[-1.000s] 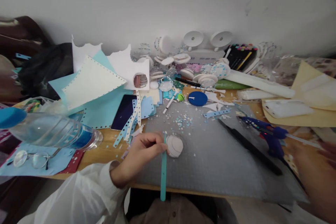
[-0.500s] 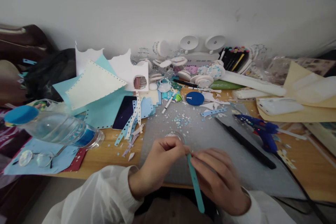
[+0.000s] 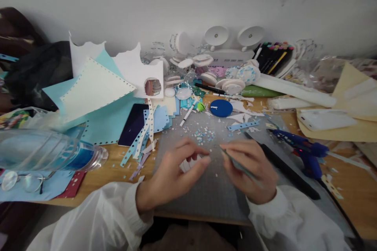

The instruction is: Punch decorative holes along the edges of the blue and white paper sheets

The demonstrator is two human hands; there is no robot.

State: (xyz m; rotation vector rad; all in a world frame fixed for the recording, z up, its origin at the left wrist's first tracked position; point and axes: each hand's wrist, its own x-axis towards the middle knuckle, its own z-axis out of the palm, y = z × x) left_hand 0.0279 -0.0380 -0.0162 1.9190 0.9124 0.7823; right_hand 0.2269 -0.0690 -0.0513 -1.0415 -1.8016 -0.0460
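My right hand [image 3: 250,168] is closed around slim teal tweezers [image 3: 239,165], slanting across the fingers with the tip toward the middle of the mat. My left hand [image 3: 176,172] hovers over the grey cutting mat [image 3: 218,200], thumb and forefinger apart with nothing seen between them. Partly hidden behind its fingers is a white round piece [image 3: 187,164]. Small blue and white paper bits [image 3: 204,135] lie scattered just beyond both hands. A gap separates the left fingertips from the tweezers.
A blue glue gun [image 3: 306,151] and a long black tool [image 3: 290,172] lie at right. On the left are a water bottle [image 3: 50,149], glasses [image 3: 31,182] and punched paper sheets [image 3: 94,90]. White discs [image 3: 232,85] and a blue disc [image 3: 220,108] sit toward the wall.
My hands have parted; half a second ago they met over the tweezers. The tweezers have swung from hanging toward me to lying along my right hand. The view has shifted slightly.
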